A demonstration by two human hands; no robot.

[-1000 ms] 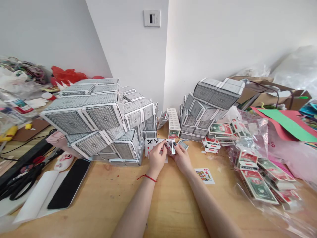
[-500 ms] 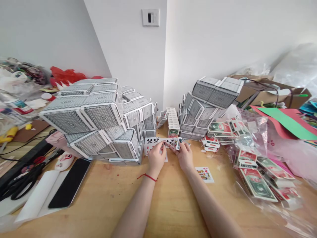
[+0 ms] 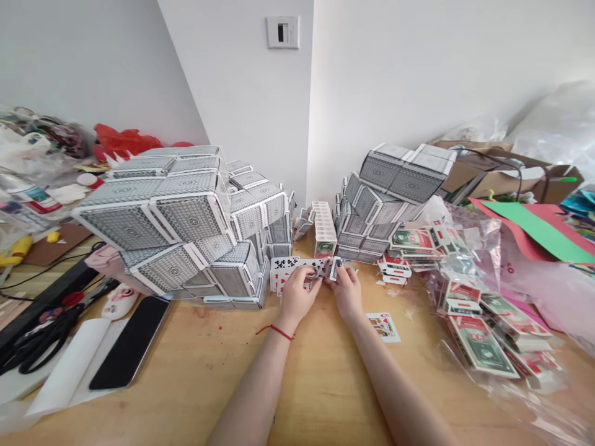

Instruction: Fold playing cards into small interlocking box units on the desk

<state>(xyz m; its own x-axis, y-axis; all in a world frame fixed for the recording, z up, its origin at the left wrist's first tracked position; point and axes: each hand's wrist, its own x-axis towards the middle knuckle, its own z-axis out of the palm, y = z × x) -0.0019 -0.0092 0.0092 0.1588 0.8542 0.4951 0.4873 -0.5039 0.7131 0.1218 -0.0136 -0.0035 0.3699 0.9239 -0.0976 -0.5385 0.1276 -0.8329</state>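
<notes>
A playing card (image 3: 333, 269), bent up at one edge, is pinched in my right hand (image 3: 348, 292). My left hand (image 3: 300, 296) reaches to the same card's left part, its thumb and fingers closed around it; the fingertips partly cover the contact. Face-up playing cards (image 3: 281, 264), clubs and hearts among them, lie under and left of my left hand. Just beyond my hands stands a long row of card boxes (image 3: 325, 226). One face card (image 3: 385, 327) lies on the wooden table right of my right forearm.
Left and right rise a large structure (image 3: 186, 217) and a smaller structure (image 3: 400, 176) of grey patterned card blocks. A phone (image 3: 131, 344), scissors (image 3: 51, 341) and white paper roll (image 3: 72, 365) lie left. Green-and-red card boxes (image 3: 483, 347) and plastic wrap (image 3: 543, 297) spread right.
My left hand has shifted slightly to the right, its fingers closer to my right hand over the card. The right hand has hardly moved.
</notes>
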